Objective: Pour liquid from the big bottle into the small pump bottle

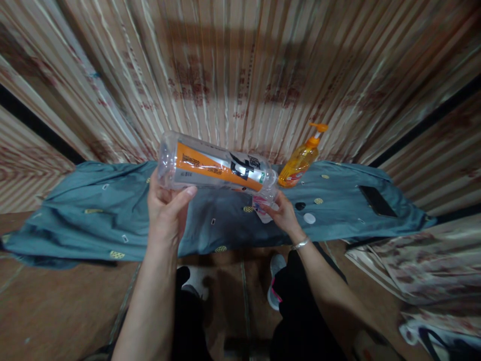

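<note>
Left hand [165, 210] clamps the base of the bottle [214, 168], held level over the table [93, 215]; right hand [281, 213] is at its neck end, grip unclear. Probably best to keep the left grip firm and the bottle level. Count: one bottle, one pump bottle [300, 160] just beyond the right hand, one phone [376, 200] further right.

Home room, likely: striped curtain [240, 75] backdrop, cloth-covered table [93, 215], soap pump bottle [300, 160], wood-look floor [56, 311].

Head-worn view, steeply down, close over bottle [216, 168]
</note>
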The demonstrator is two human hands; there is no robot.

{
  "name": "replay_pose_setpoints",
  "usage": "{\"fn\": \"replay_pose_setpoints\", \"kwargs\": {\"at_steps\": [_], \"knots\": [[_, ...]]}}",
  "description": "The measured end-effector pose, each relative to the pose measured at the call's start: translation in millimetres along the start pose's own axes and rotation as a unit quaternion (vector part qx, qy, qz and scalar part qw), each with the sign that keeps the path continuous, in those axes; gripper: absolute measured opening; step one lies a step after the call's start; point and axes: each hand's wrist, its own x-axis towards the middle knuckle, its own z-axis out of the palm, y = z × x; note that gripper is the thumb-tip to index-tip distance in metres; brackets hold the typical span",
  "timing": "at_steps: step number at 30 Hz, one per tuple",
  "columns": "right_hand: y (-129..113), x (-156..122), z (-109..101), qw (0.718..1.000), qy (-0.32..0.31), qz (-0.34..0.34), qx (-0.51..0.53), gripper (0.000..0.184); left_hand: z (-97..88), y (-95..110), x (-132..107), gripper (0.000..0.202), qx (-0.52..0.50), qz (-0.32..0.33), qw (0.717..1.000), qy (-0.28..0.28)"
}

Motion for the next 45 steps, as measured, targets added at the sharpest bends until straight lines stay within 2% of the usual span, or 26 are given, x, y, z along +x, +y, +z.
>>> {"fn": "replay_pose_setpoints", "kwargs": {"at_steps": [10, 16, 26, 33, 45], "knots": [[1, 1, 1, 1.0, -0.008, 0.0, 0.007, 0.056, -0.9, 0, 0, 0.068, 0.0, 0.0, 1.0, -0.001], [2, 1, 1, 1.0, -0.008, -0.008, -0.003, 0.057, -0.9, -1, 0, 0.076, 0.004, -0.001, 1.0, 0.004], [6, 2, 5, 1.0, -0.01, -0.007, 0.008, 0.059, -3.5, -1, 1, 0.07, -0.01, -0.01, 1.0, 0.01], [8, 0, 3, 1.0, -0.006, -0.003, -0.002, 0.061, -6.2, -3, 0, 0.075, -0.002, -0.004, 1.0, 0.005], [5, 0, 1, 1.0, -0.006, -0.012, 0.011, 0.057, 5.7, 4, -3, 0.071, -0.031, -0.014, 0.999, 0.035]]}}
